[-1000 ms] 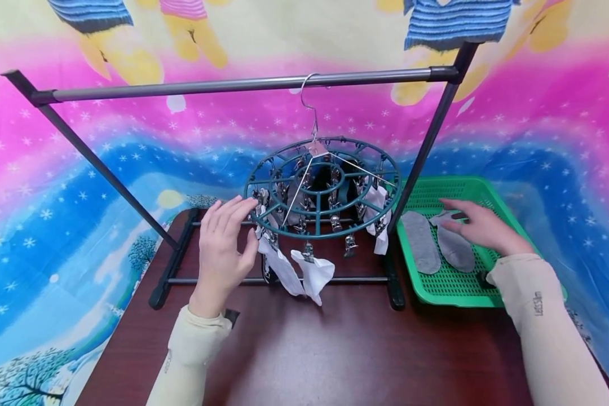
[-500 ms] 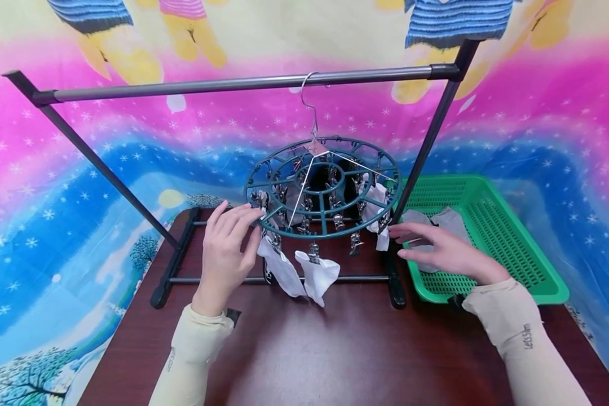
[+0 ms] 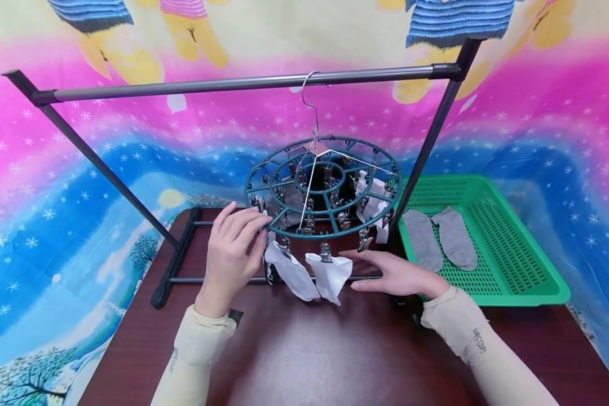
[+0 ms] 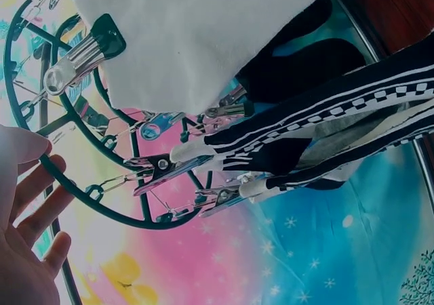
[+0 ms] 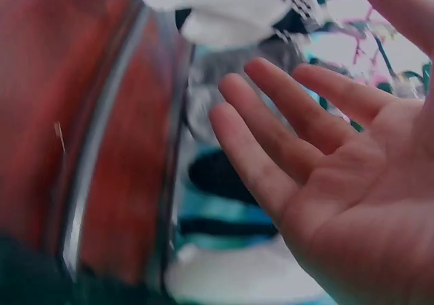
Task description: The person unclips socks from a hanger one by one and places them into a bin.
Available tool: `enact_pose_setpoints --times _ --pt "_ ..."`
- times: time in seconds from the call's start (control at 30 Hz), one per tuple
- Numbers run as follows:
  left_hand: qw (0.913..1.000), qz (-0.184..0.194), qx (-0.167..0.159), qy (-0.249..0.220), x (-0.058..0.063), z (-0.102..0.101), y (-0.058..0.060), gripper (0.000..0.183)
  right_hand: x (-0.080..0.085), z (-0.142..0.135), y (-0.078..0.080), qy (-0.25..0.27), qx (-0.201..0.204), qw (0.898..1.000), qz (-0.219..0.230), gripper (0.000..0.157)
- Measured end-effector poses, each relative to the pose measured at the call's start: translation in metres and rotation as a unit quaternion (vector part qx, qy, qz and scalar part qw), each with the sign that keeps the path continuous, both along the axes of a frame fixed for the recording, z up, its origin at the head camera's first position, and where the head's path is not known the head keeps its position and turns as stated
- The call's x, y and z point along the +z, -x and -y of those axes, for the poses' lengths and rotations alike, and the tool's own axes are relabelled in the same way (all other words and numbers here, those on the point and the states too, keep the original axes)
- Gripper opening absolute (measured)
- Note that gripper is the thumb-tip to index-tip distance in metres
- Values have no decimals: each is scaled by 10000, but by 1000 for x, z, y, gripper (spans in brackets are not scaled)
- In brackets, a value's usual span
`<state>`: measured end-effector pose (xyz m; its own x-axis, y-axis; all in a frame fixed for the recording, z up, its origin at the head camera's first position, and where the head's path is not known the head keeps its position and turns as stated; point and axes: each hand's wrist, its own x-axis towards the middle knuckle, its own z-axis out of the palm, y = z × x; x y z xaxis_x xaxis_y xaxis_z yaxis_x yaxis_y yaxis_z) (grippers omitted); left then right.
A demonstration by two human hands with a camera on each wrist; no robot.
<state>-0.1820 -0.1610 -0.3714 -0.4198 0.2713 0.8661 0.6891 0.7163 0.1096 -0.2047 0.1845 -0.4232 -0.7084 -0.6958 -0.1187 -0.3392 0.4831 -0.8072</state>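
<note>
Head view: clip hanger [image 3: 330, 214] hangs from rack bar [image 3: 182, 88], wheel mid-frame. Left hand [image 3: 230, 248] pinches wheel rim at 8 o'clock; fingertips partly lost against the clips. Right hand [image 3: 398, 275] at 5 o'clock off the wheel, fingers extended, grasping nothing. Its fingertips sit right by the front white sock [image 3: 331, 276], clipped at 6; contact can't be told. Second white sock [image 3: 290, 273] at 7, upper end partly behind the hand side of the rim. Third white sock [image 3: 373, 197] at 3, partly masked by the wheel. Dark items under the hub: no clear outline. Green basket [image 3: 515, 270] at 4 with two grey socks [image 3: 457, 239], near corner behind right forearm.

Left wrist view: hand at 8, cut by the frame edge; rim runs between thumb and fingers. White fabric at 12, cut off at top. Checker-striped socks [image 4: 325, 112] clipped, running out at 3.

Right wrist view: blurred. Palm at 4, cut at right, fingers straight and unloaded. White shapes at 11 and 6 cropped; dark patch at 7 unreadable.
</note>
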Motion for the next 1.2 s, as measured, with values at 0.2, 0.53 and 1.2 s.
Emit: enact_pose_setpoints --times 0.2,0.53,1.2 --pt "9999 -108 -74 1 -1 -4 0 21 -10 28 -4 77 82 9999 -83 66" --pt "9995 -237 -158 120 0 -10 -3 21 -19 37 -2 467 68 9988 -83 47" --pt "9995 -299 -47 -27 -3 -12 -2 21 14 -23 -8 178 -436 9987 176 27"
